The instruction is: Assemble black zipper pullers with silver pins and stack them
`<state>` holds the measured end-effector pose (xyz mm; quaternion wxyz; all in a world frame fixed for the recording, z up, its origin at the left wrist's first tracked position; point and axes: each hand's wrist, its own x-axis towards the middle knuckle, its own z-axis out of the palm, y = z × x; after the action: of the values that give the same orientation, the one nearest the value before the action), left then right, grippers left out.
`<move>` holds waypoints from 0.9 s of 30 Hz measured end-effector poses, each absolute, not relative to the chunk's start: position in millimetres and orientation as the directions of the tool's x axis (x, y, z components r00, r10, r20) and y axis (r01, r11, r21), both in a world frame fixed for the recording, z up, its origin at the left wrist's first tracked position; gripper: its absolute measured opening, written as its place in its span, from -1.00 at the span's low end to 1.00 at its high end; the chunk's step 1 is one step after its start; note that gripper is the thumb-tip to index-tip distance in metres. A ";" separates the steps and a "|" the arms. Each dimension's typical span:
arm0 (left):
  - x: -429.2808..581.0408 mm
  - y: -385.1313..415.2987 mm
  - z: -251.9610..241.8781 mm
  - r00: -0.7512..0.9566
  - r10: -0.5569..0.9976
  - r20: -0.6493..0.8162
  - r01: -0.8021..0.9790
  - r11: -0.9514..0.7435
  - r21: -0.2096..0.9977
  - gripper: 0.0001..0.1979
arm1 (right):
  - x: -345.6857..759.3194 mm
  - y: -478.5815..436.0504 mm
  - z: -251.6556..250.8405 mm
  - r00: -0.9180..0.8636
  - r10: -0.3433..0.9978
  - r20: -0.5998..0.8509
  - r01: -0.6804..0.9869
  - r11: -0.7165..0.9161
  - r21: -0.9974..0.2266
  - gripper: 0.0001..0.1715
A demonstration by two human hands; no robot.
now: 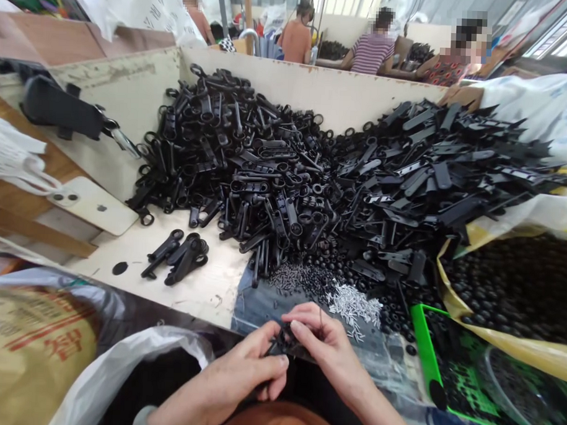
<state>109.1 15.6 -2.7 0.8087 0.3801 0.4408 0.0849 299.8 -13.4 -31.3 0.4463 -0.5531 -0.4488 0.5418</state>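
Observation:
At the front edge of the work table, my left hand (253, 363) is closed around a black plastic part (284, 340), its thumb lying along it. The fingertips of my right hand (323, 338) pinch the same part from the other side. Fingers cover most of it, so its exact shape is hidden. Just beyond my hands lie a pile of small silver pins (354, 305), a heap of tiny dark springs or similar bits (288, 278), and round black pieces (335, 264). A few black ring-ended levers (187, 257) rest apart on the left.
Large heaps of black ring-ended parts (248, 155) and flat black pieces (429, 155) fill the walled table. On the right are a yellow sack (452, 286) of black balls and a green basket (422, 347). A phone (95, 205) lies left; several people sit beyond.

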 end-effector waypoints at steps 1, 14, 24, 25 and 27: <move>110.1 16.8 0.2 0.591 0.451 -0.669 0.147 0.756 0.638 -0.29 | 301.3 -12.3 -30.5 -0.027 0.981 -0.190 0.035 -0.189 -0.981 -0.55; 101.2 6.5 -7.8 0.633 0.345 -0.693 0.095 0.854 0.512 -0.05 | 308.8 -22.8 -27.4 -0.247 0.949 -0.195 0.197 -0.148 -0.969 -0.64; 116.0 40.6 -28.7 0.276 0.953 -0.122 0.757 -0.138 0.639 -0.83 | 325.7 -23.7 -29.7 0.136 0.990 -0.045 0.438 -0.101 -0.893 -0.81; 119.0 44.2 -33.2 0.302 0.951 -0.058 0.783 -0.213 0.585 -0.84 | 325.9 -20.4 -30.6 0.143 0.989 -0.022 0.477 -0.089 -0.874 -0.81; 122.4 48.4 -41.9 0.355 0.935 0.012 0.791 -0.307 0.530 -0.86 | 322.2 -13.5 -30.8 0.114 0.993 0.010 0.529 -0.052 -0.847 -0.81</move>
<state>122.4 48.4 -41.9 0.2237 0.7921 0.5446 0.1612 322.2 -13.5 -30.8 0.3641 -0.6514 -0.5844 0.3187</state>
